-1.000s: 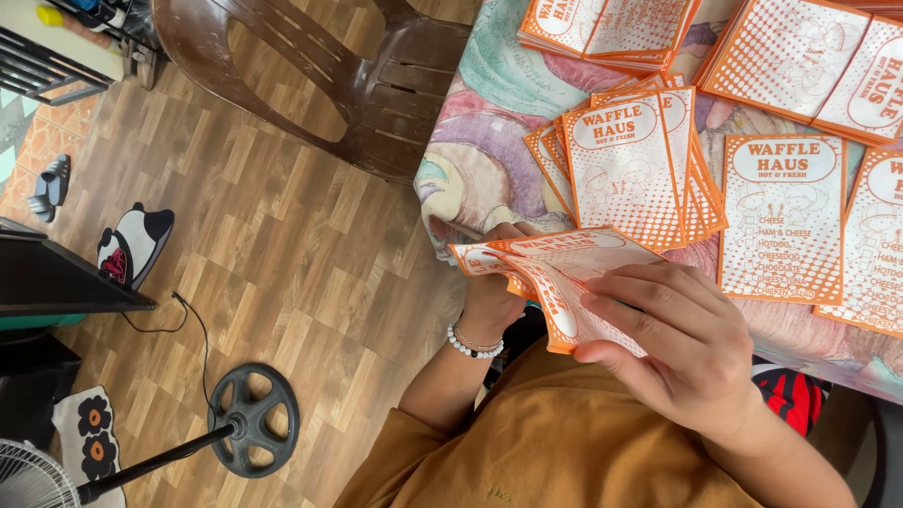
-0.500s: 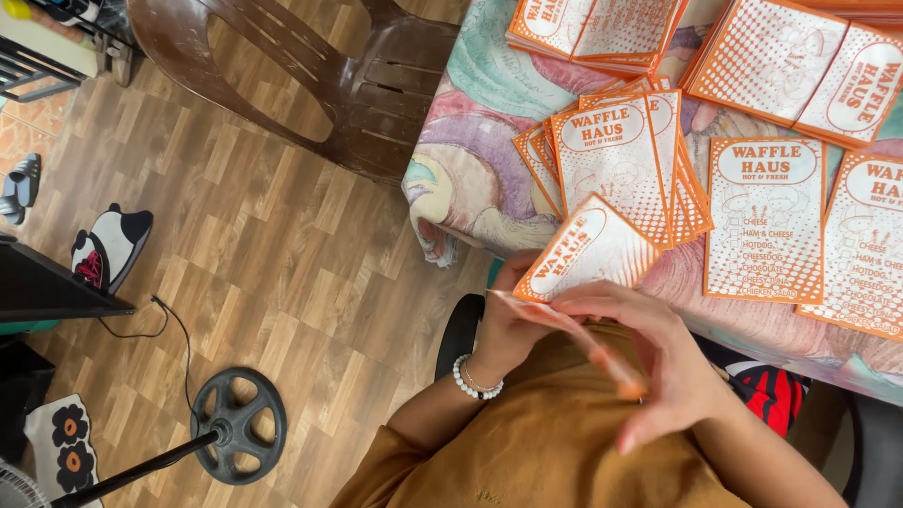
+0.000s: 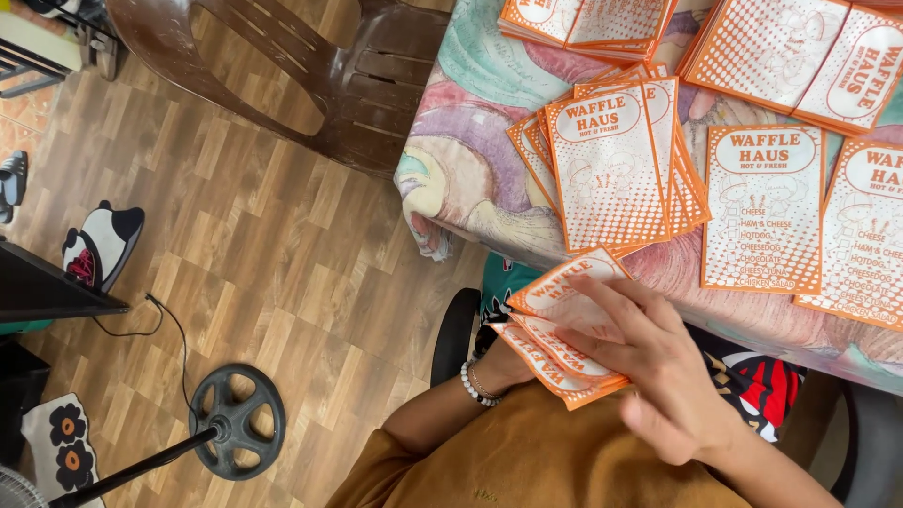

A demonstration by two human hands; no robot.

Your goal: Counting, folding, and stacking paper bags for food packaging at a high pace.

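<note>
The right hand (image 3: 658,362) lay flat, fingers extended, on a small stack of orange-and-white paper bags (image 3: 564,329) held near the body, just below the tabletop (image 3: 470,160) edge. The left hand (image 3: 503,362), wearing a bead bracelet (image 3: 473,386), supported the stack from underneath; its grip was mostly hidden. More printed bags (image 3: 611,165) lay fanned on the patterned tabletop. A brown plastic chair (image 3: 310,75) stood to the far left.

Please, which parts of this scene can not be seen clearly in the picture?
- Left hand: mostly hidden under the orange paper bags, head view; only wrist and bead bracelet show.
- Bag count in the bundle: right hand covers it.
- Far-right bag stack: cut by the frame edge.
- Fan stand: top cut off at the bottom-left.
</note>
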